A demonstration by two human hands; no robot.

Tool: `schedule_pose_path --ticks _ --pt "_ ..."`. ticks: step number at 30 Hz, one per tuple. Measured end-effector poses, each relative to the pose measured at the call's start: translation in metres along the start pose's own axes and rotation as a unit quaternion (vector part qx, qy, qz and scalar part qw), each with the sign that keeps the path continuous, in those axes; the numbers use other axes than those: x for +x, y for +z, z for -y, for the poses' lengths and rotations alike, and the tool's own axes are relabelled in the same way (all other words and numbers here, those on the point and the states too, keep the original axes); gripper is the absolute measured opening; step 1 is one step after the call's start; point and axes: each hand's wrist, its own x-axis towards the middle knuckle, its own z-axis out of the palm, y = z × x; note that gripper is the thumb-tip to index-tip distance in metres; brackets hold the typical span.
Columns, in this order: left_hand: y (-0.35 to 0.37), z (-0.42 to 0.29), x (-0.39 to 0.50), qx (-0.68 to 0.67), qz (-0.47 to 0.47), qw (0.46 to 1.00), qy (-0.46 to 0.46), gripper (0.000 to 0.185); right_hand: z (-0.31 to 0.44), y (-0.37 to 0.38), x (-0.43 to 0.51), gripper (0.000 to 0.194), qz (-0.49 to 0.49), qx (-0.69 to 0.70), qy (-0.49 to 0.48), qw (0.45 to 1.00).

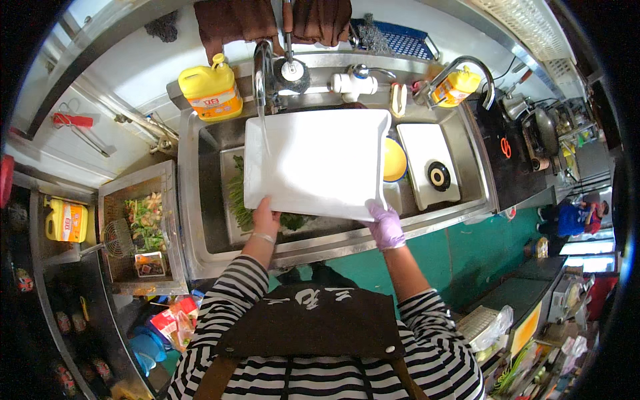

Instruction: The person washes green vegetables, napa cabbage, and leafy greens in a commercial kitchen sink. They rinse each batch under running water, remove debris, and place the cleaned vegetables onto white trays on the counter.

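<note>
Both my hands grip a large white rectangular tray (315, 160) over the steel sink (215, 250). My bare left hand (266, 216) holds its near left corner, and my right hand (385, 226), in a thin purple glove, holds the near right corner. A thin stream of water falls from the left faucet (262, 70) onto the tray's left side. Leafy greens (240, 197) lie in a pan below, partly hidden by the tray. Beyond its right edge shows part of a yellow bowl (395, 160). A smaller white tray (427, 145) with a black ring-shaped object (438, 176) rests at the sink's right.
Yellow detergent jugs stand behind the sink, one at left (212, 92) and one at right (455, 87). A second faucet (470, 62) arches over the right end. Left of the sink, a strainer basin (145, 215) holds vegetable scraps. Another person (575, 217) stands far right.
</note>
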Motion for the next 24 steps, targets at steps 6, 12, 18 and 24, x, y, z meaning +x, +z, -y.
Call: schedule_pose_path --ticks 6,12,18,24 --pt "0.065 0.076 -0.053 0.289 0.05 0.956 0.004 0.026 -0.032 0.016 -0.014 0.034 -0.073 0.059 0.011 0.996" --pt "0.037 0.046 -0.027 0.11 0.028 0.994 -0.007 0.034 -0.065 -0.012 -0.011 0.03 0.015 -0.202 -0.193 0.96" --pt "-0.025 -0.066 0.037 0.311 -0.056 0.943 0.106 0.023 -0.028 0.001 -0.036 0.03 -0.041 0.056 -0.01 0.998" --pt "-0.004 -0.063 0.008 0.401 0.004 0.916 0.029 0.023 -0.001 0.017 -0.057 0.028 -0.037 -0.005 -0.089 0.995"
